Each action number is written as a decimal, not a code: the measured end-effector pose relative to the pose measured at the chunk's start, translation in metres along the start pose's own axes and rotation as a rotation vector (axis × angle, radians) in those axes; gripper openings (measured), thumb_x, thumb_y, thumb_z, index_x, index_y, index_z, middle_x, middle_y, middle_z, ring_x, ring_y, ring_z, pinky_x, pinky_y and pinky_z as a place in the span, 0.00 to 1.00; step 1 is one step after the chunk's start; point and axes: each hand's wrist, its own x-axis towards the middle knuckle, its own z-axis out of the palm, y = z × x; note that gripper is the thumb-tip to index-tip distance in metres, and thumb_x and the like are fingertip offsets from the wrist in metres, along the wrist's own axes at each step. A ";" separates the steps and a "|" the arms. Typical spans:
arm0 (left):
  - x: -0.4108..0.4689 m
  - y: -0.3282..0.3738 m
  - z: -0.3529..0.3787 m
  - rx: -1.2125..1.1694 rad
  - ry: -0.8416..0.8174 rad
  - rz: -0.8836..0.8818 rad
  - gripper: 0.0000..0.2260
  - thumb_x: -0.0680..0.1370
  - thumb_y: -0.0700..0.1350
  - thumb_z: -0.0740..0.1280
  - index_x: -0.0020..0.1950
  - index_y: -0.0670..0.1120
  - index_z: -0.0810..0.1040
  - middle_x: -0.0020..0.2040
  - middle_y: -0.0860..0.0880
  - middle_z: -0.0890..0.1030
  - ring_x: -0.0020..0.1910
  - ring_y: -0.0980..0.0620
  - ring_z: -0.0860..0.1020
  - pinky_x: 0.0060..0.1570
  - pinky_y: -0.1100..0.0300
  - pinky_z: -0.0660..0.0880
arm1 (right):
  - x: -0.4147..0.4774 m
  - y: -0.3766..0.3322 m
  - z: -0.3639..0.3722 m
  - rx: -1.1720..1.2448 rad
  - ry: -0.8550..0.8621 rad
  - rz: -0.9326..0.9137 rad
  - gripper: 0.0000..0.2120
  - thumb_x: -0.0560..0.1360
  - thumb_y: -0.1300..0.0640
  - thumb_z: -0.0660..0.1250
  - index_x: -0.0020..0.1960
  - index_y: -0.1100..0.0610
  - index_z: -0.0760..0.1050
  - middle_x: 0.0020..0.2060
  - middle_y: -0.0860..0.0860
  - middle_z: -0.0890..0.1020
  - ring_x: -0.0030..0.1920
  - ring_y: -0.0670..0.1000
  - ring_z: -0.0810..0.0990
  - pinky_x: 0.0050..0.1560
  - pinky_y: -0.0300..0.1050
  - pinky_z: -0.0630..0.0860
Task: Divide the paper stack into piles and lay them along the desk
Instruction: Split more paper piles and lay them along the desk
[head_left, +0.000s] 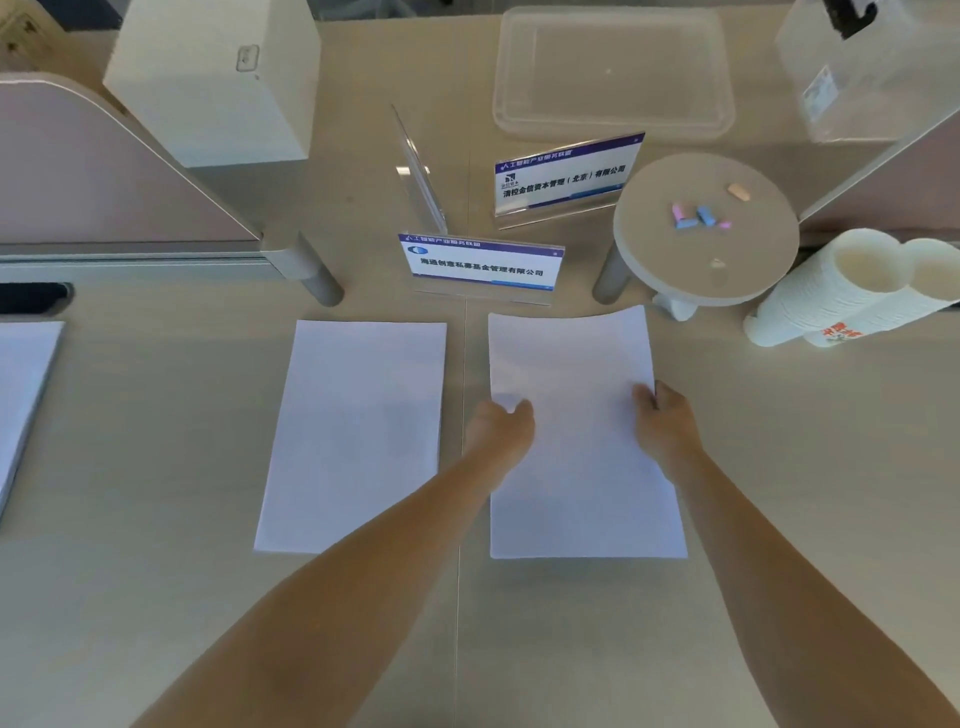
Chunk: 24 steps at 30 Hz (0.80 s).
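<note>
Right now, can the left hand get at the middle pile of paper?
Probably yes. The left hand holds the left edge of the right pile, and the middle pile lies flat just beside it, only a strip of bare desk between. It must let go first.

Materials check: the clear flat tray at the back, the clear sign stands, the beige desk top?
Clear flat tray: looks like translucent plastic, slightly frosted; desk shows through dimly.
Clear sign stands: likely glossy acrylic; see-through edges catch glare.
Beige desk top: probably matte wood-look laminate; faint grain, no shine.
</note>
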 end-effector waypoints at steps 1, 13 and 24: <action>-0.001 0.000 0.001 0.010 0.010 0.001 0.26 0.77 0.57 0.59 0.69 0.41 0.69 0.48 0.45 0.80 0.34 0.55 0.75 0.28 0.63 0.66 | 0.001 0.000 0.000 -0.013 -0.004 -0.002 0.21 0.83 0.48 0.54 0.68 0.59 0.71 0.60 0.56 0.78 0.61 0.58 0.75 0.64 0.52 0.71; -0.012 -0.007 -0.001 0.099 0.136 -0.012 0.33 0.68 0.63 0.55 0.59 0.40 0.78 0.63 0.38 0.77 0.62 0.39 0.77 0.56 0.44 0.77 | -0.008 -0.011 0.007 -0.108 0.013 0.081 0.24 0.82 0.47 0.54 0.66 0.65 0.70 0.64 0.62 0.76 0.62 0.63 0.76 0.52 0.47 0.69; -0.024 -0.012 -0.011 0.055 0.068 -0.013 0.16 0.75 0.54 0.60 0.31 0.47 0.65 0.39 0.48 0.66 0.31 0.53 0.64 0.27 0.63 0.60 | -0.029 -0.014 0.009 -0.138 0.032 0.127 0.28 0.82 0.47 0.56 0.75 0.65 0.60 0.71 0.63 0.70 0.69 0.64 0.71 0.62 0.52 0.71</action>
